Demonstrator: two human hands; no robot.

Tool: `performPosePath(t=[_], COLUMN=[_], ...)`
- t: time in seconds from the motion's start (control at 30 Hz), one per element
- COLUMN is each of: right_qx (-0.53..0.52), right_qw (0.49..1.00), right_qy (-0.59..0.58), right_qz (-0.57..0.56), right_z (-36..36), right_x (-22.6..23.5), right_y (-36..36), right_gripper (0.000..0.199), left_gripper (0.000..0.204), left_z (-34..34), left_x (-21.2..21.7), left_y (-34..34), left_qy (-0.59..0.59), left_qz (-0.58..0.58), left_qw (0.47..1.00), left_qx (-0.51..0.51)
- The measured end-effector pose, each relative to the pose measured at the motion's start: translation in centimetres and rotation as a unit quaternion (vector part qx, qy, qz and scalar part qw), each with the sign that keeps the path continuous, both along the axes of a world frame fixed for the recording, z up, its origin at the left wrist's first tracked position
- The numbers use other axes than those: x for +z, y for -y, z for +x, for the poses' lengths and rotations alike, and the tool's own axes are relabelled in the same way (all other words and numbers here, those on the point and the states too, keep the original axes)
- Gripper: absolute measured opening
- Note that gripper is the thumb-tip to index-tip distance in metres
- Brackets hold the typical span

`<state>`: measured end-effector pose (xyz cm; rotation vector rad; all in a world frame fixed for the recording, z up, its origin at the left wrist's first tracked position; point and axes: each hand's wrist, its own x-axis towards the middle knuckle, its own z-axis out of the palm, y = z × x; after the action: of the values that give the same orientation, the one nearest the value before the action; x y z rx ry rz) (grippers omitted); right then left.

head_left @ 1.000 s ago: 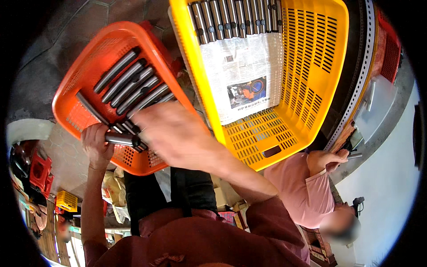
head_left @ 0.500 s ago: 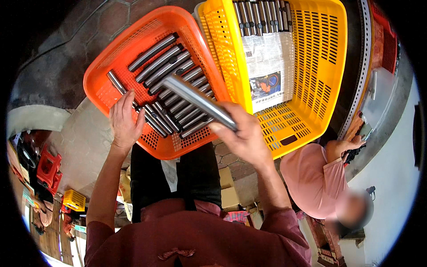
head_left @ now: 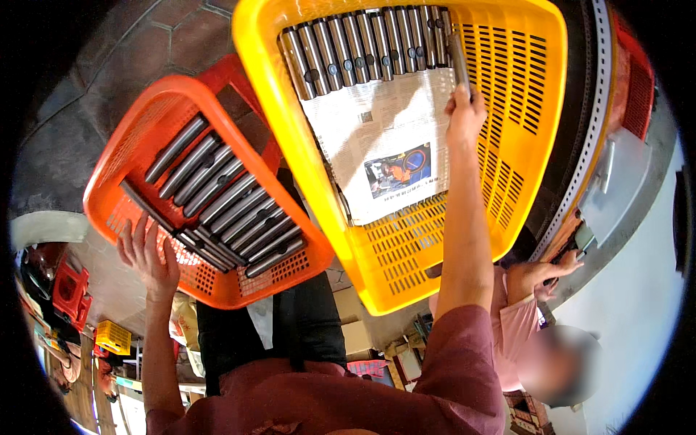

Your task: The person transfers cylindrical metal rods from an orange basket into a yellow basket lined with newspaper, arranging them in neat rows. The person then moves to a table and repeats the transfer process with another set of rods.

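Note:
My right hand (head_left: pixel 465 117) reaches into the yellow basket (head_left: pixel 540 156), closed round the lower end of a steel rod (head_left: pixel 460 64). That rod stands at the right end of a row of steel rods (head_left: pixel 362 49) with dark ends, laid side by side on a newspaper sheet (head_left: pixel 348 138). Whether it touches its neighbour is hard to tell. My left hand (head_left: pixel 150 257) lies with fingers apart over the near left side of the orange-red basket (head_left: pixel 109 174), close to a slanting rod (head_left: pixel 141 203). Several more rods (head_left: pixel 217 185) lie in that basket.
A person in a pink shirt (head_left: pixel 500 319) works at the right, hands by a bench edge. A perforated metal strip (head_left: pixel 589 119) runs beyond the yellow basket. Red plastic stools (head_left: pixel 69 290) and a small yellow crate (head_left: pixel 114 337) stand at the left.
My right hand has carried the rod from above the orange-red basket to the row in the yellow basket. The view has shifted right; my left hand stays at the orange-red basket.

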<state>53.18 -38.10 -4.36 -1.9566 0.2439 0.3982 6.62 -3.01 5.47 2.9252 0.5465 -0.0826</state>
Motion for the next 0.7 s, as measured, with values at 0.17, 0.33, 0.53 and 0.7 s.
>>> performPosePath(t=[0.17,0.33,0.53,0.7], right_qx=[-0.107,-0.205,-0.246,-0.251], right_qw=[0.989,0.977,0.966,0.964], right_qy=[-0.02,-0.048,-0.077,-0.086], right_qz=[0.1,0.024,0.033,0.022], right_z=[6.6,6.7,6.9,6.4], right_x=[-6.2,-7.7,-8.0,-8.5], right_y=[-1.0,-3.2,-1.6,-1.4], right_gripper=[0.022,0.038,0.04,0.03], left_gripper=[0.041,0.039,0.038,0.038], left_z=[0.4,0.7,0.8,0.8], left_x=[0.2,0.0,-0.1,0.0], left_y=[0.2,0.3,0.5,0.4], left_qy=[-0.032,-0.055,-0.061,-0.066], left_qz=[0.018,0.022,0.015,0.016], left_qw=[0.999,0.998,0.998,0.998], left_qx=[-0.01,-0.015,-0.009,-0.008])
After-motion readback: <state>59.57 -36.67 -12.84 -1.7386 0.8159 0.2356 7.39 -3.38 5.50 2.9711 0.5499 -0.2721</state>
